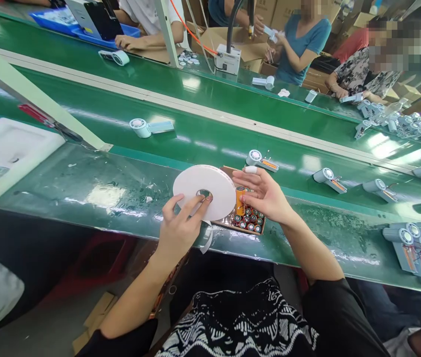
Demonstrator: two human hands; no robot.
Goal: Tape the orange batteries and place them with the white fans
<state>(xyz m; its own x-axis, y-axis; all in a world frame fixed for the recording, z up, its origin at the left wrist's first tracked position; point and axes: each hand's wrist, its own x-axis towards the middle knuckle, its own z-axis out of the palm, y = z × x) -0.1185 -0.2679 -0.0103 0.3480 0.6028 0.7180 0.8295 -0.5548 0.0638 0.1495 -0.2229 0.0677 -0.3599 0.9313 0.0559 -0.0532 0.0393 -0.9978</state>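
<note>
My left hand (180, 225) grips a large white tape roll (205, 191) by its lower edge, one finger at the centre hole, a loose tape end hanging below it. My right hand (264, 193) holds an orange cylindrical battery (240, 199) upright beside the roll, thumb and fingers around it, a white wrap on one fingertip. Both hands hover over a small cardboard box (248, 218) filled with several batteries standing on end, at the near edge of the green bench (94, 191).
Small white handheld fans with open wiring (260, 159) (329, 178) lie along the green conveyor belt (210, 134), more piled at the right (418, 248). A white foam tray (9, 153) sits at left. Other people work across the belt beside cardboard boxes and a white machine (228, 59).
</note>
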